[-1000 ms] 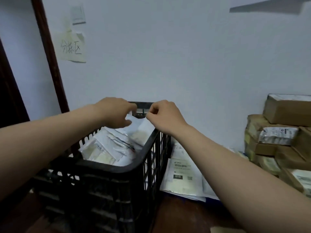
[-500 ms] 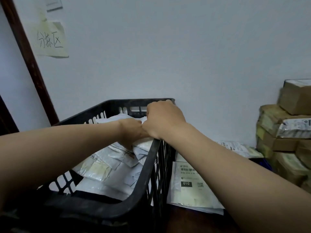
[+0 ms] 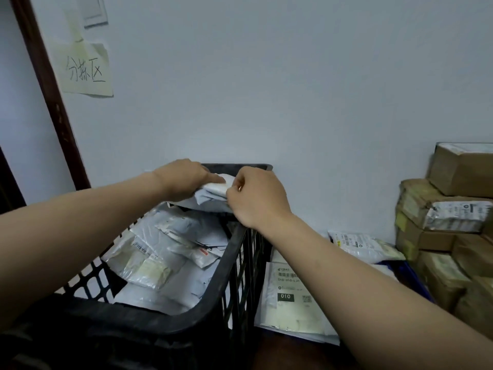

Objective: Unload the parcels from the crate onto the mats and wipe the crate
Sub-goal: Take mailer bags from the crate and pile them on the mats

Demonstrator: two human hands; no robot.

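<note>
Since half a second ago, we have brought both hands up from inside the crate [image 3: 230,265], and a parcel [image 3: 213,194] now comes with them, lifted clear of the pile to about the height of the far rim.

From the head view, our left hand [image 3: 184,180] lies over the parcel's left end with the fingers curled down round it. Our right hand [image 3: 256,198] pinches the right end, knuckles toward us and fingers bent tight. The parcel is a soft white-grey mailer bag, crumpled and folded between the two hands, and it hangs above the crate's far right corner.

The crate is black plastic with lattice sides, and its near rim runs across the bottom of the view. Inside lie more mailers [image 3: 165,252], white and pale grey, overlapping at odd angles. Several carry printed labels, and one has a yellowish patch.

Just right of the crate a flat white mailer [image 3: 288,303] lies face up, its label reading "010". Beyond it sits a bagged parcel [image 3: 360,244] with barcodes, and a blue sheet [image 3: 408,271] shows at its edge. Brown taped boxes [image 3: 453,222] are stacked at the far right. A handwritten note [image 3: 85,70] is stuck to the pale wall [image 3: 266,89], beside a dark door frame [image 3: 50,97].
</note>
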